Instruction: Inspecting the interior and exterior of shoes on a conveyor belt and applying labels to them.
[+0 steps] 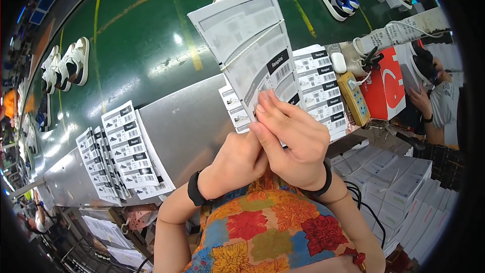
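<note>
A bundle of printed label sheets (247,38), wrapped in a clear sleeve with a pale cord across it, is held up at a tilt in front of me. At its lower end, my right hand (298,139) presses thumb and fingertips together on the printed face. Curled into a fist, my left hand (235,156) grips the lower left corner; its fingertips are hidden. The two hands almost touch. Behind the bundle, more label sheets (323,88) lie on the metal bench edge.
Label stacks (129,146) lie at left on the metal ledge (187,121). White sneakers (73,65) and black shoes (336,0) stand on the green conveyor (136,35). A yellow power strip (353,98) and a red box (384,83) sit at right, near another person's hand (420,100). White boxes (389,182) are piled below.
</note>
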The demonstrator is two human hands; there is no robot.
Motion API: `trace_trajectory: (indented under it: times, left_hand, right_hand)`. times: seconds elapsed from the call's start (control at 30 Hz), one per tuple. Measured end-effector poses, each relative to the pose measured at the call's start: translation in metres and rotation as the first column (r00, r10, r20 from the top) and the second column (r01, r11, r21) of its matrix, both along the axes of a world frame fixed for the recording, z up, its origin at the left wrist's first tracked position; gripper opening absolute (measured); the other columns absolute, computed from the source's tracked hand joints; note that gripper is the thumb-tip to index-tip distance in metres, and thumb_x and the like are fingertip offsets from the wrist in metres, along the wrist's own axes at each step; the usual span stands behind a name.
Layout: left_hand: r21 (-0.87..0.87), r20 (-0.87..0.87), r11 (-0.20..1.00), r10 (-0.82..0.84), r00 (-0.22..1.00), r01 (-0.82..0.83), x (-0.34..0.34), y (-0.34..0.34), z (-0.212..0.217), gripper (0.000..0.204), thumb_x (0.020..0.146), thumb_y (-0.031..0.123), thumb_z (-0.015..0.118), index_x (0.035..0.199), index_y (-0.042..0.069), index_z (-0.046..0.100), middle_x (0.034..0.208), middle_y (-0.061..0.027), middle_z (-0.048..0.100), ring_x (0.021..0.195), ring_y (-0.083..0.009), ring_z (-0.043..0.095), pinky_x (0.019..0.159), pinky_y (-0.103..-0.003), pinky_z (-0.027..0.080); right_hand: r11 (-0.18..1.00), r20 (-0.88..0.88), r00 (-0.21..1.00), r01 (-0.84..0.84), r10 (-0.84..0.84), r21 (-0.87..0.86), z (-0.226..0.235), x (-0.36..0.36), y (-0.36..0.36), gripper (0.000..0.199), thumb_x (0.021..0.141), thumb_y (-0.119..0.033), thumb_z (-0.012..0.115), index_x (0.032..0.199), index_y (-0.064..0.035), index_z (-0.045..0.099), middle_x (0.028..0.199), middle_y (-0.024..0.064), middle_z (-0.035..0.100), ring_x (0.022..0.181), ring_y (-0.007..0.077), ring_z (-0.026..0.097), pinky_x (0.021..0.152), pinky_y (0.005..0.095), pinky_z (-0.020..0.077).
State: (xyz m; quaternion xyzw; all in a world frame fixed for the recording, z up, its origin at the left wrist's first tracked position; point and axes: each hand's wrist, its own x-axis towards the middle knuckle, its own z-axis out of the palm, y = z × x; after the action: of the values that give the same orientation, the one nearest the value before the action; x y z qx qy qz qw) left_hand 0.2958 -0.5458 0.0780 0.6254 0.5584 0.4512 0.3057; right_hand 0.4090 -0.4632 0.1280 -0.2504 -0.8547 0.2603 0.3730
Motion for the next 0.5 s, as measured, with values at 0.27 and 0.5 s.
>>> trace_trajectory:
  times: [0.27,0.5]
  left_hand:
    - [-0.062,-0.053,0.998,-0.006,0.999,0.003,0.000,-0.002,0.016,0.024,0.080,0.000,0.059,0.102,-0.005,0.050,0.067,-0.0202,0.059,0.060,-0.0426,0.059,0.055,-0.046,0.050]
    - [-0.418,0.546,0.895,0.112,0.831,0.154,0.000,-0.013,0.013,0.027,0.093,0.005,0.048,0.119,-0.005,0.046,0.095,-0.0225,0.064,0.070,-0.0302,0.068,0.057,-0.036,0.055]
  right_hand:
    - [1.000,-0.102,0.995,-0.013,0.011,-0.022,0.002,0.008,0.007,0.016,0.072,0.002,0.072,0.088,0.0047,0.069,0.096,0.0196,0.070,0.082,0.0304,0.069,0.073,0.0322,0.0549]
    - [0.759,-0.228,0.907,0.136,-0.354,-0.637,-0.009,0.034,0.027,0.008,0.091,-0.005,0.059,0.087,0.0019,0.059,0.085,0.0100,0.068,0.072,0.0143,0.066,0.066,0.0292,0.0562]
